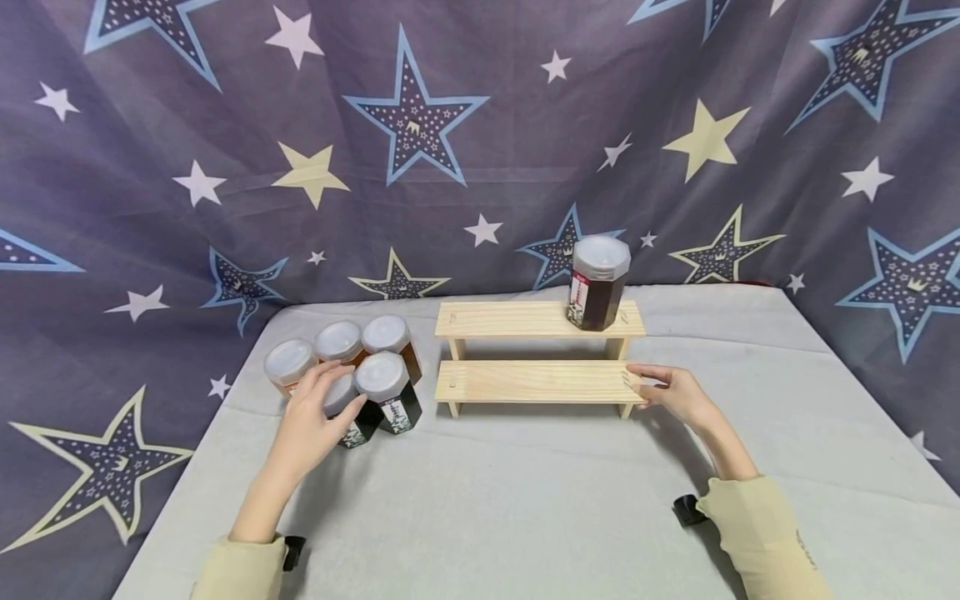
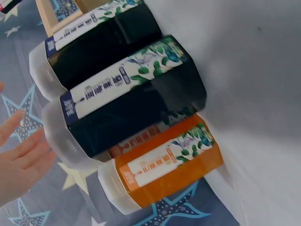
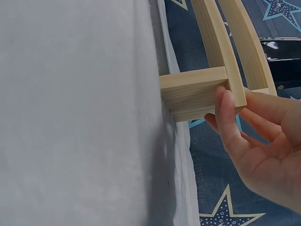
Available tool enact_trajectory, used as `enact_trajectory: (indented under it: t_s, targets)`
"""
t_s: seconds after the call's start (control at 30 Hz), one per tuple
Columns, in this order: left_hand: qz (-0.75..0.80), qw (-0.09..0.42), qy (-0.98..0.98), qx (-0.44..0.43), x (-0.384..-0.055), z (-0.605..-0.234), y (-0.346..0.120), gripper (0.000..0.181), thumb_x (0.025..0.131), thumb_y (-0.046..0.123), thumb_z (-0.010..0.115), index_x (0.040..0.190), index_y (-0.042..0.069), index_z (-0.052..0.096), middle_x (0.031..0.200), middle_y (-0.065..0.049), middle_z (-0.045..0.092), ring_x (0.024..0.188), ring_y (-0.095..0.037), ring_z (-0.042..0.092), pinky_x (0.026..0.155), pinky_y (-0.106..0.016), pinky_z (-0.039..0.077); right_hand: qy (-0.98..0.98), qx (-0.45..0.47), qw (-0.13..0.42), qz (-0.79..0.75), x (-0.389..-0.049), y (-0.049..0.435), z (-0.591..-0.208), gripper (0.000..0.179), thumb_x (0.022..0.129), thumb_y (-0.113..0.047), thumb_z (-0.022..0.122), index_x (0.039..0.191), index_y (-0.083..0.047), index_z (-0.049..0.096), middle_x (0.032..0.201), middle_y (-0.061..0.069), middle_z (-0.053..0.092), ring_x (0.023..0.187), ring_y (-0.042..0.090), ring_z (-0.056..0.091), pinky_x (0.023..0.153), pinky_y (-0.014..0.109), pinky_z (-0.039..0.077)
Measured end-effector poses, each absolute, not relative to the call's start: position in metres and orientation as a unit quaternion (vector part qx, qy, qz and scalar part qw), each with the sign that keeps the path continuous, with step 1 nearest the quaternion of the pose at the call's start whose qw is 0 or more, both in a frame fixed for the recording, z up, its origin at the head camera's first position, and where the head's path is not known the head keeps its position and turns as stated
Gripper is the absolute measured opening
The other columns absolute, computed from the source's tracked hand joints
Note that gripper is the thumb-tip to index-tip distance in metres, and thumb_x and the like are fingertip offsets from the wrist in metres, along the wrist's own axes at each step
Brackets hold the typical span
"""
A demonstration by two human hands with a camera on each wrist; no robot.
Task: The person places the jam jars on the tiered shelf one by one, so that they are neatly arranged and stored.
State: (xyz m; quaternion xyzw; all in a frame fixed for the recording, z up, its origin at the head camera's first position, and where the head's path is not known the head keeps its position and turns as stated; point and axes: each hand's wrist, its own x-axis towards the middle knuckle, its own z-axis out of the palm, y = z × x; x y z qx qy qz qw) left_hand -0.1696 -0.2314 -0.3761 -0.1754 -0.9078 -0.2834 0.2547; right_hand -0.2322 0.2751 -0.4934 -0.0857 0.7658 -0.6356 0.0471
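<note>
Spread over the lid of a dark jar is my left hand, fingers and thumb apart. The left wrist view shows this dark jar with a white lid, and the fingertips just beyond its lid. A second dark jar stands to its right, and several jars with amber contents, such as this orange jar, stand around and behind. With thumb and fingers, my right hand pinches the right end of the lower step of a two-tier wooden shelf; the right wrist view shows the thumb against the board.
One dark-red jar stands on the right part of the shelf's upper step. A pale grey cloth covers the table. Behind it hangs a dark curtain printed with stars, close to the table's back edge.
</note>
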Motion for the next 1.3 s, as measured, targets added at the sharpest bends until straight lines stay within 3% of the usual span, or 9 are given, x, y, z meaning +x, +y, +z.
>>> enact_trajectory:
  t_s: [0.2,0.4,0.67,0.77,0.97,1.1,1.2,1.3]
  targets:
    - [-0.272,0.249,-0.915,-0.162,-0.171,-0.377,-0.239,0.041,0.071,0.012,0.069,0.108,0.001,0.055,0.119,-0.024,0.047,0.11,-0.043,0.041,0.09,-0.056,0.029,0.776,-0.076,0.046,-0.624,-0.233,0.275,-0.494,0.095,0.058,-0.059,0.067,0.12,0.01,0.048,0.101,-0.001,0.063,0.067,0.015,0.064,0.062,0.034,0.052]
    - [-0.266,0.247,-0.919,-0.155,-0.171,-0.38,-0.246,0.042,0.071,0.012,0.068,0.11,0.0,0.055,0.121,-0.025,0.046,0.111,-0.045,0.04,0.09,-0.056,0.028,0.775,-0.079,0.047,-0.626,-0.23,0.274,-0.493,0.097,0.057,-0.061,0.067,0.12,0.011,0.047,0.106,0.009,0.061,0.068,0.017,0.064,0.062,0.035,0.052]
    - [-0.264,0.234,-0.925,-0.144,-0.17,-0.386,-0.252,0.045,0.072,0.012,0.069,0.112,-0.001,0.054,0.123,-0.029,0.041,0.113,-0.045,0.036,0.09,-0.056,0.028,0.765,-0.089,0.05,-0.637,-0.225,0.272,-0.483,0.063,0.074,-0.032,0.068,0.119,0.008,0.051,0.099,-0.005,0.063,0.068,0.014,0.064,0.062,0.033,0.052]
    - [-0.259,0.222,-0.929,-0.141,-0.17,-0.389,-0.254,0.047,0.072,0.014,0.069,0.114,-0.002,0.053,0.124,-0.031,0.039,0.113,-0.047,0.035,0.09,-0.058,0.027,0.772,-0.087,0.053,-0.627,-0.222,0.269,-0.476,0.063,0.075,-0.03,0.067,0.12,0.011,0.048,0.102,0.0,0.063,0.069,0.014,0.064,0.064,0.033,0.052]
    - [-0.261,0.225,-0.928,-0.141,-0.172,-0.395,-0.256,0.048,0.071,0.012,0.071,0.112,-0.003,0.053,0.124,-0.033,0.037,0.113,-0.048,0.035,0.089,-0.057,0.029,0.787,-0.078,0.053,-0.61,-0.216,0.262,-0.463,0.068,0.073,-0.032,0.067,0.121,0.013,0.045,0.113,0.023,0.055,0.069,0.013,0.064,0.065,0.034,0.052]
    - [-0.269,0.234,-0.924,-0.137,-0.174,-0.399,-0.256,0.049,0.069,0.009,0.072,0.112,-0.003,0.053,0.124,-0.033,0.037,0.111,-0.048,0.037,0.087,-0.057,0.031,0.79,-0.072,0.056,-0.607,-0.214,0.26,-0.459,0.066,0.074,-0.03,0.066,0.121,0.012,0.045,0.113,0.022,0.055,0.069,0.011,0.064,0.066,0.033,0.052]
    - [-0.278,0.231,-0.924,-0.125,-0.173,-0.4,-0.255,0.049,0.069,0.008,0.072,0.113,-0.001,0.052,0.122,-0.032,0.038,0.109,-0.049,0.038,0.086,-0.058,0.031,0.792,-0.08,0.055,-0.603,-0.212,0.259,-0.455,0.057,0.078,-0.021,0.064,0.12,0.014,0.045,0.11,0.015,0.059,0.069,0.012,0.064,0.067,0.036,0.051]
    - [-0.286,0.224,-0.925,-0.11,-0.172,-0.4,-0.255,0.048,0.07,0.008,0.072,0.113,0.0,0.052,0.119,-0.031,0.039,0.106,-0.048,0.04,0.084,-0.058,0.032,0.793,-0.083,0.055,-0.601,-0.209,0.256,-0.449,0.046,0.082,-0.008,0.058,0.119,0.016,0.044,0.109,0.019,0.059,0.068,0.01,0.063,0.067,0.039,0.051]
